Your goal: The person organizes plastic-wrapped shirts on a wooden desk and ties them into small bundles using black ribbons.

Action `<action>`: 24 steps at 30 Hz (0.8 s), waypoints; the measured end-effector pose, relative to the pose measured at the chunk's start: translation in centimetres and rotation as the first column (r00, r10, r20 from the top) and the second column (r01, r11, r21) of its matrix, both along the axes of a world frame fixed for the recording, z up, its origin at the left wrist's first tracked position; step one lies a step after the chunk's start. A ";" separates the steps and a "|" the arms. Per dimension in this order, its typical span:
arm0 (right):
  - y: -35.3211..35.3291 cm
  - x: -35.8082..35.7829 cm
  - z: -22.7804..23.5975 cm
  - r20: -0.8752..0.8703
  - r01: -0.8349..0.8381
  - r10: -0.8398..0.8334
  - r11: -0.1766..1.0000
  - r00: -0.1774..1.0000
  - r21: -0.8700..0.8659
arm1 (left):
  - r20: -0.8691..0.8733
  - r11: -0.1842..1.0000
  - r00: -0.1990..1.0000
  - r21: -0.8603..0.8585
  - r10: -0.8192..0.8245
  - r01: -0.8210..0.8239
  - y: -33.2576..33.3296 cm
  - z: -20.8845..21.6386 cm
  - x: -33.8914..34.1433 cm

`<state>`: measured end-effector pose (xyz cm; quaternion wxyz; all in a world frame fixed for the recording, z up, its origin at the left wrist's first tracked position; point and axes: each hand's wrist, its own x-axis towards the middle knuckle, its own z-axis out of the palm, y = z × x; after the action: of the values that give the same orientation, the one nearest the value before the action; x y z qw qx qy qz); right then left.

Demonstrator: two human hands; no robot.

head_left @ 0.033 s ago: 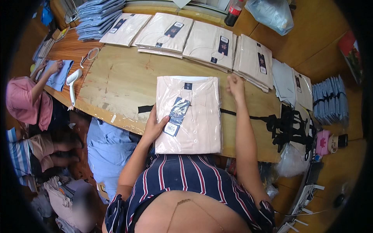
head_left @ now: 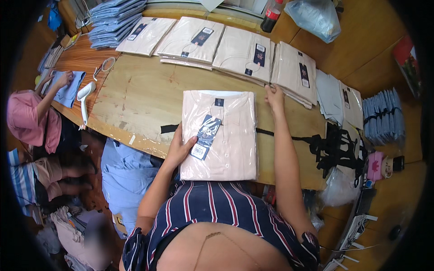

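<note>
A folded pale pink shirt in a clear plastic bag (head_left: 226,140), with a dark hang tag on its front, lies flat on the wooden table (head_left: 144,95) right in front of me. My left hand (head_left: 180,150) grips its lower left edge, thumb on top beside the tag. My right hand (head_left: 274,97) holds its upper right corner, close to the nearest far stack. A black strap (head_left: 168,128) runs across the table under the shirt.
Bagged pale shirts (head_left: 244,54) line the far side, with blue folded garments (head_left: 115,20) at the far left and another blue stack (head_left: 384,115) right. A person in pink (head_left: 31,122) handles blue cloth. A white hand tool (head_left: 84,97), tangled black straps (head_left: 339,149) and a bottle (head_left: 272,16) lie around.
</note>
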<state>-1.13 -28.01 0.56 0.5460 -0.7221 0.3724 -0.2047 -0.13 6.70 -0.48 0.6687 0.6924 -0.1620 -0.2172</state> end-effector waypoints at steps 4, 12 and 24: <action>-2.1 5.6 1.0 0.007 0.154 -0.185 0.841 0.983 0.519 | 0.187 0.971 0.979 0.239 -0.081 0.035 0.3 0.6 0.9; -5.7 12.3 6.8 0.086 0.021 -0.048 0.956 0.995 0.292 | 0.230 0.995 0.973 0.095 -0.008 -0.014 -0.2 0.8 -0.1; 7.3 1.7 36.2 -0.055 -0.442 0.735 0.345 0.676 -0.828 | -0.276 0.969 0.950 -0.232 -0.144 0.079 0.0 2.4 0.7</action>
<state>0.62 -20.74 36.78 0.2581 -0.9221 -0.1466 -0.2482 0.62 6.65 1.90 0.7436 0.5649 -0.1238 -0.3354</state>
